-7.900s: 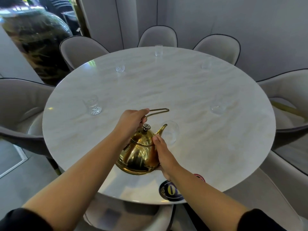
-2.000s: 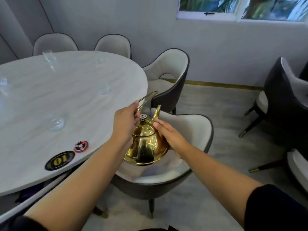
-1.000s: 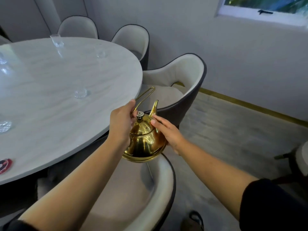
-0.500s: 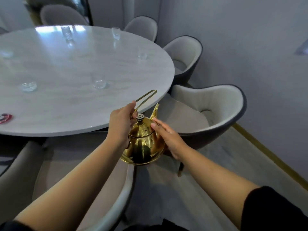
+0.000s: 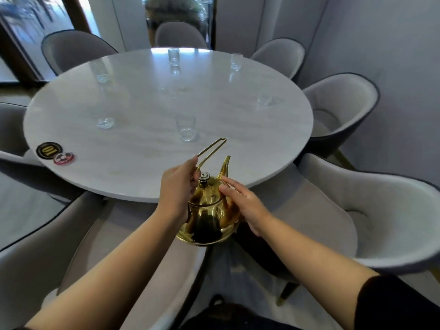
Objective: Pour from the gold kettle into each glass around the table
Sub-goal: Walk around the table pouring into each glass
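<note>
I hold the gold kettle (image 5: 206, 215) just off the near edge of the round marble table (image 5: 147, 177), between two chairs. My left hand (image 5: 177, 186) grips the base of its wire handle. My right hand (image 5: 240, 203) lies with straight fingers against the kettle's right side below the spout. The spout points toward the nearest glass (image 5: 186, 127), which stands upright a short way in from the edge. Several more clear glasses ring the table: one at the left (image 5: 105, 122), one at the right (image 5: 264, 97), and others at the far side (image 5: 173, 55) (image 5: 236, 61) (image 5: 102, 73).
Grey upholstered chairs surround the table; one sits right below the kettle (image 5: 133, 258) and another at my right (image 5: 371, 217). A black "01" disc (image 5: 48, 150) and a red disc (image 5: 64, 158) lie at the table's left edge. Wall at the right.
I have walked around the table with the kettle; the view swung left and the table is now straight ahead. Both hands keep their hold on the kettle.
</note>
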### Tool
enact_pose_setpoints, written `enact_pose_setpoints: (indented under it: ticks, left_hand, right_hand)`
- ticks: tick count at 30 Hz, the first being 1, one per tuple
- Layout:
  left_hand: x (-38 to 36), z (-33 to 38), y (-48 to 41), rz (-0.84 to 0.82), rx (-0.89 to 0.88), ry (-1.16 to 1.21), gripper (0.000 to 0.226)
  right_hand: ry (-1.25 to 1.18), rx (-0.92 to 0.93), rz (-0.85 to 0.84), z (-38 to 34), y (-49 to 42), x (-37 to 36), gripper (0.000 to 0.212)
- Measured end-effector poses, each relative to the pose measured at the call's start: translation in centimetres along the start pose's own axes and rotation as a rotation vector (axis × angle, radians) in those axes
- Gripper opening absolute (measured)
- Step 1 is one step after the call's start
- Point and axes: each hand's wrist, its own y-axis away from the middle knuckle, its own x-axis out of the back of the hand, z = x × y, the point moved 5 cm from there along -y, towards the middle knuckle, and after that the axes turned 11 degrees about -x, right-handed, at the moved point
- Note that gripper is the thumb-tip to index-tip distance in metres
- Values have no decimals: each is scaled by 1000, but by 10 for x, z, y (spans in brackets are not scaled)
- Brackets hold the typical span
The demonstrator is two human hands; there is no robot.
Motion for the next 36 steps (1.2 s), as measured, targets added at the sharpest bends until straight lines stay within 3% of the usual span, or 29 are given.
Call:
enact_pose_setpoints:
  ticks: [8, 14, 21, 31, 36]
  left_hand:
    - [4, 11, -56, 157, -25, -39, 58]
    - [15, 17, -99, 250, -30, -103, 56]
    - [25, 26, -155, 335, -14, -181, 60]
    - [26, 34, -220, 342, -4, -331, 59]
    - [23, 33, -242, 288, 25, -395, 55]
  right_hand:
    - [105, -2, -132, -52, -66, -10, 66]
    - [150, -34, -224, -80, -116, -26, 52]
    - [173, -48, -317, -107, -170, -46, 57]
    - [118, -117, -370, -122, -218, -59, 72]
    - [111, -173, -416, -122, -224, -63, 62]
